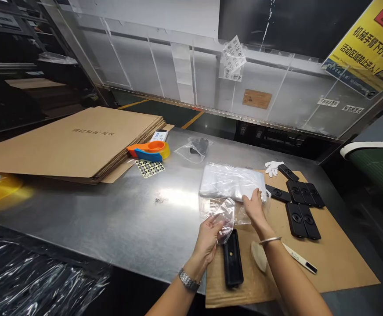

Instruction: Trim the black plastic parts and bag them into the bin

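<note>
My left hand pinches a small clear plastic bag just above a long black plastic part that lies on a brown cardboard sheet. My right hand rests with fingers curled on the edge of a stack of clear plastic bags. Whether it grips a bag I cannot make out. A watch is on my left wrist and a bracelet on my right.
Several black parts lie on the cardboard to the right, with a white glove and a pen. On the metal table are a flat carton stack, an orange-blue tape dispenser, a sticker sheet and a bagged item.
</note>
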Tool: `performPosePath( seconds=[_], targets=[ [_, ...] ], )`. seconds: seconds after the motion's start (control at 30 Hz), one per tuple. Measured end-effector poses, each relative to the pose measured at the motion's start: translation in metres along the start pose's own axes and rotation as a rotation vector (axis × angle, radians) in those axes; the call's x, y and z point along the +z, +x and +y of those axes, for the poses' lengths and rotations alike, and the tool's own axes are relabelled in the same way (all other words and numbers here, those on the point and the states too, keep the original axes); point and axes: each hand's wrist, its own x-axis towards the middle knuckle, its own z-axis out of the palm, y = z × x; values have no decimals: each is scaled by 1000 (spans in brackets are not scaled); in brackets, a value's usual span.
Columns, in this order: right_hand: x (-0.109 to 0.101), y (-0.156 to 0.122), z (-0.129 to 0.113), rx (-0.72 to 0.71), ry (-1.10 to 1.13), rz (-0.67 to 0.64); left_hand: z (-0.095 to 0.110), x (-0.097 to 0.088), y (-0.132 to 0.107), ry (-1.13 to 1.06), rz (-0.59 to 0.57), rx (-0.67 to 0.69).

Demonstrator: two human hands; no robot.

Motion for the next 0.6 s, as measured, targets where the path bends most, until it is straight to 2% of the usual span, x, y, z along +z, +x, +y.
performPosePath(
  seconds=[0.1, 0.23, 0.43, 0.6],
  targets=[
    [-20, -27, -11, 64, 99, -37, -7, -3, 4, 52, -18, 32],
    [-40, -52, -32, 80, 297, -143, -12, -2, 7, 140, -37, 96],
    [-27, -60, -49, 311, 700, -369, -7, 5, -7, 293, -129, 219],
    [-28, -60, -47, 537, 1033, -424, -4, 1, -15, 347, -172, 200]
  ],
)
